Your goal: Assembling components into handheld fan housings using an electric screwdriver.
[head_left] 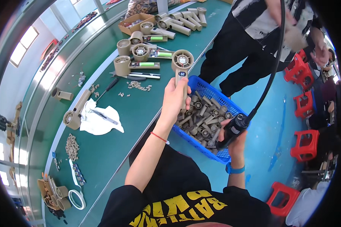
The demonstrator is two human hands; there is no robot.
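Spanning the view, the green surface (113, 113) carries the work, and everything below is placed against the blue basket (231, 109) at its near edge. Beyond the basket lie rows of tan handheld fans (136, 66), some with green cells exposed; to its left sit a white cloth (98, 121) and loose screws (139, 86). Inside the basket are piled tan handle shells (201, 121). Above its left rim the left hand (174, 100) holds an assembled fan (182, 64) upright, fingers wrapped tight round the handle, small display lit. Over the basket's near corner the right hand (235, 138) has its fingers closed on a black powered driver (233, 130) with its hanging cable. Judgement: keep the fan steady and the driver square to the handle.
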